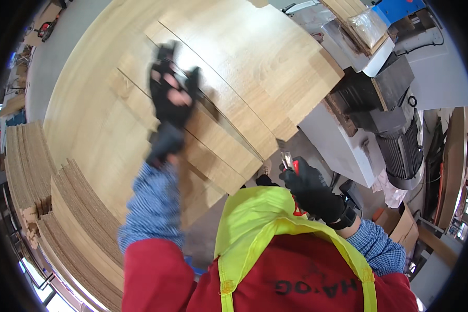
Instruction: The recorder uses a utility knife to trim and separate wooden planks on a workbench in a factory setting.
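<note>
My left hand [172, 96], in a black glove with bare fingertips, is over the light wood panels and smeared by motion. Whether it grips anything cannot be made out. Beneath it lies a narrow wood strip [218, 145], with a dark gap along one side. A wider wood panel [239, 67] is to the right of the strip. My right hand [312, 184], also black-gloved, is closed around a red-handled tool [286, 159] with a shiny metal head. The tool is close to the panels' near right edge; its exact kind is unclear.
Stacked boards [88, 208] with rough brown edges stand at the left. To the right is a machine with a dark ribbed motor [398, 151] and a white base [327, 138]. More boards [353, 26] and clear plastic wrap [369, 26] sit at the upper right. A cardboard piece [403, 229] is at the lower right.
</note>
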### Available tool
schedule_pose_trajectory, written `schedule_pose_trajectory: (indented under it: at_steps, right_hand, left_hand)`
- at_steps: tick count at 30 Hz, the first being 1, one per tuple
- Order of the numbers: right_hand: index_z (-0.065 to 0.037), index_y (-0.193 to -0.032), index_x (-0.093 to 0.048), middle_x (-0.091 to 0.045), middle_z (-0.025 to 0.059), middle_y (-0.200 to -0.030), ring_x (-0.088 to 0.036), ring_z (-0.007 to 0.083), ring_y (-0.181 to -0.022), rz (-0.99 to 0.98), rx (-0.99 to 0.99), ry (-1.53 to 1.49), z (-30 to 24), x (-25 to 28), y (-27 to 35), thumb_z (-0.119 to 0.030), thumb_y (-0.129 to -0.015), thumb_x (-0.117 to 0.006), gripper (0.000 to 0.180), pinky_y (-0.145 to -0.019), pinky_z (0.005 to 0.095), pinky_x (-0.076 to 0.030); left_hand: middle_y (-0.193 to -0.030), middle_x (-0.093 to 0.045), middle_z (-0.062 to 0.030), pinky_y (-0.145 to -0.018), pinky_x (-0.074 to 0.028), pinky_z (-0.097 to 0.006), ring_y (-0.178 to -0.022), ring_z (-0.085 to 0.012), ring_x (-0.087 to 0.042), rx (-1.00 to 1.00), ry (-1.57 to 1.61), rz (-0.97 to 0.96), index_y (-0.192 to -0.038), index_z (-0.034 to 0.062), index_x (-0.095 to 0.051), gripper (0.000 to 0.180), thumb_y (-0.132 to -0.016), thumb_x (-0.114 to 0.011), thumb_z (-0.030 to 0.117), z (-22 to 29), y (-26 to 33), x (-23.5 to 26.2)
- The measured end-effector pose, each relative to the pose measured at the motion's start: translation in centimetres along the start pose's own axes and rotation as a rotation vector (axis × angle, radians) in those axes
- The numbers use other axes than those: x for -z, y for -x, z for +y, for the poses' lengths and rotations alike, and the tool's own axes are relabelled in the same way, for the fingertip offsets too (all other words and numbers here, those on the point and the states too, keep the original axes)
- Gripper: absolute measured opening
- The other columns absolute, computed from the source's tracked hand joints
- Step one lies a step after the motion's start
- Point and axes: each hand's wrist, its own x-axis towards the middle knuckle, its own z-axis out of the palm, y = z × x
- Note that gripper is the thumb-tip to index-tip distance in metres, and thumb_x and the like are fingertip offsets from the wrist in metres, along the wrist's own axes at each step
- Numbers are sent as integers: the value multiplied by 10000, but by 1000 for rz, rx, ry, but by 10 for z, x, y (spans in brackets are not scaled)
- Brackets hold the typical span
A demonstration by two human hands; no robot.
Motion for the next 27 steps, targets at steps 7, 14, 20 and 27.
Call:
schedule_pose_trajectory:
  at_steps: [7, 14, 20, 27]
  right_hand:
    - [11, -1026, -560, -486, 147, -833, -542, 292, -689, 13, 310, 207, 8, -11, -40, 14, -750, -615, 282, -536, 383, -433]
    - [-3, -996, -567, -471, 136, -806, -533, 283, -646, 80, 290, 357, 4, -7, -48, -20, -767, -628, 238, -550, 376, -440]
    - [-13, -990, -538, -592, 116, -633, -604, 271, -541, 152, 215, 605, 1, 25, -34, -143, -833, -647, 232, -480, 373, -465]
    - [-24, -990, -541, -578, 87, -603, -578, 266, -487, 64, 198, 712, 4, 37, -24, -132, -810, -645, 235, -433, 368, -443]
  left_hand:
    - [-1266, -546, -221, -1030, -394, -356, -1238, -282, -487, 424, -147, -566, -1446, -29, -337, 1011, -713, -795, 497, -162, -99, -18]
    - [-1428, -449, -192, -1089, -336, -346, -1336, -276, -418, 391, -123, -779, -1467, 42, -346, 983, -736, -748, 562, -184, -106, 13]
    - [-1352, -514, -201, -1046, -386, -339, -1256, -274, -499, 302, -262, -666, -1423, 14, -409, 831, -792, -753, 431, -150, -96, 38]
    - [-1203, -574, -172, -886, -478, -366, -1100, -295, -563, 105, 386, -486, -1192, 40, -596, 322, -876, -644, 74, 73, -8, 5]
